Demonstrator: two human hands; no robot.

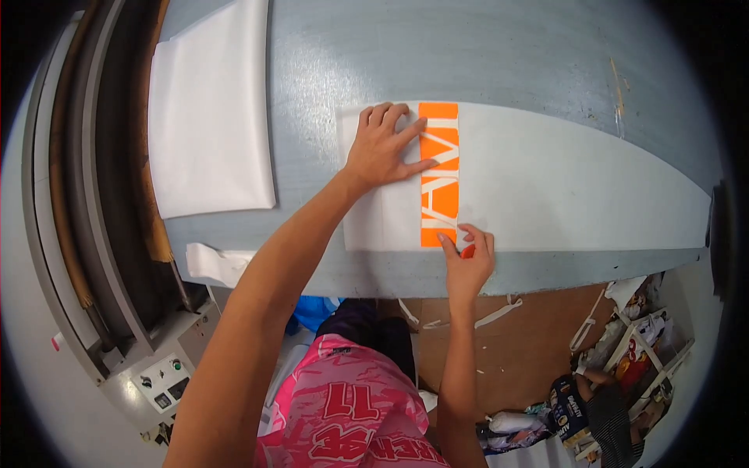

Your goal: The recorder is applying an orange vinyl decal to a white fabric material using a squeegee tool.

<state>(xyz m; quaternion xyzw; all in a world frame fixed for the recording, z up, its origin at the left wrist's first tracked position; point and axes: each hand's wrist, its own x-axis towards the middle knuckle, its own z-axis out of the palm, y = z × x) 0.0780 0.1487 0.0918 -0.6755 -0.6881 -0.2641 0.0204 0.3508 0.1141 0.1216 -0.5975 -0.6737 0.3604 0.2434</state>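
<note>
My left hand point(382, 148) lies with fingers spread, its thumb and index fingertips on the left edge of an orange strip point(446, 199) with white letter shapes. The strip lies crosswise on a long white sheet point(569, 187), which is spread flat on the grey-blue table point(343, 47). At the strip's near end my right hand point(471, 265) has its thumb and curled fingers at the lower edge. A small red-orange object point(468, 251) shows between those fingers; its kind is mostly hidden.
Folded white fabric point(214, 117) lies at the table's left, with a crumpled white scrap point(214, 264) nearer me. Further left stands a machine with long rollers point(66, 171) and a control panel point(162, 384). Another person point(605, 417) is at lower right, beside a cluttered shelf point(644, 355).
</note>
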